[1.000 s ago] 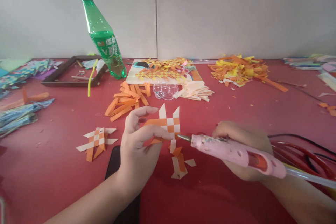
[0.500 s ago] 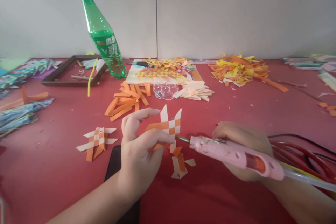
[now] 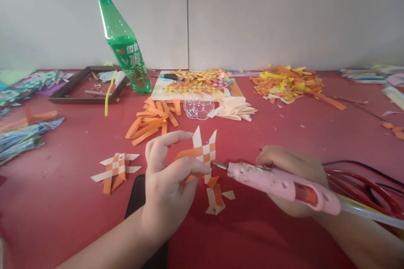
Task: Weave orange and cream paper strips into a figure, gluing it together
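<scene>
Left hand, head view: the left hand (image 3: 170,176) is curling half closed, thumb and fingers holding the woven paper piece (image 3: 206,150) above the table; the far-side grip is hidden.
Right hand: the right hand (image 3: 290,164) is closing around the pink glue gun (image 3: 271,183); some fingers are hidden.
Nozzle: the metal nozzle (image 3: 220,166) is pointing at the piece's right edge, near the left thumb; contact cannot be told.
Handling: judged best by keeping the weave flat, dabbing sparingly and holding skin clear of the tip, which may be hot.
Red table: the table (image 3: 78,227) is carrying a second woven piece (image 3: 118,166), orange strips (image 3: 150,119), pale strips (image 3: 236,109) and a clear dish (image 3: 199,111).
Back: a green bottle (image 3: 126,50) is standing before a pale wall (image 3: 252,17).
</scene>
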Tool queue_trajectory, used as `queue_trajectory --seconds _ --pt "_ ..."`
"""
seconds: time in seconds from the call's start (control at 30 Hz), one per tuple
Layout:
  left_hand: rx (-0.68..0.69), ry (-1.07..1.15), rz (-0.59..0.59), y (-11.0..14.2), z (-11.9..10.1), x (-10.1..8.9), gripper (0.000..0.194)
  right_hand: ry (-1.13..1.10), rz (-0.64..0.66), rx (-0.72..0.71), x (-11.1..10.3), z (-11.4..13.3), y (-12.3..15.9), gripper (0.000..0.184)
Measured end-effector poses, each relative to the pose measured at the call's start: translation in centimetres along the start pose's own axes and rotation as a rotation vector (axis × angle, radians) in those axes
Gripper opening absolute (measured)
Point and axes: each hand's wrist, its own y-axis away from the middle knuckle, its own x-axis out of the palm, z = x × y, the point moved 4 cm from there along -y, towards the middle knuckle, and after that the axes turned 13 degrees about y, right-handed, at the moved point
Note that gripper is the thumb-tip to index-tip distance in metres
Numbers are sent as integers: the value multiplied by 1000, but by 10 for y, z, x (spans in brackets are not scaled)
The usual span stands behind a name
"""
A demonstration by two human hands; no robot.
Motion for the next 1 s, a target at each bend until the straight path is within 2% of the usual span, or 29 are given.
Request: queue_trajectory --seconds 0.27,0.63,0.8,1.0 --pt "-15 -6 -18 -1 -1 0 37 46 55 29 -1 -2 0 4" --pt "-6 -14 -25 -1 -3 0 36 30 0 26 -1 2 0 4" --pt "-10 -7 -11 -1 -3 1 34 37 22 6 -2 2 -1 4" --pt "-12 14 2 1 -3 0 36 27 9 -135 0 0 -2 10"
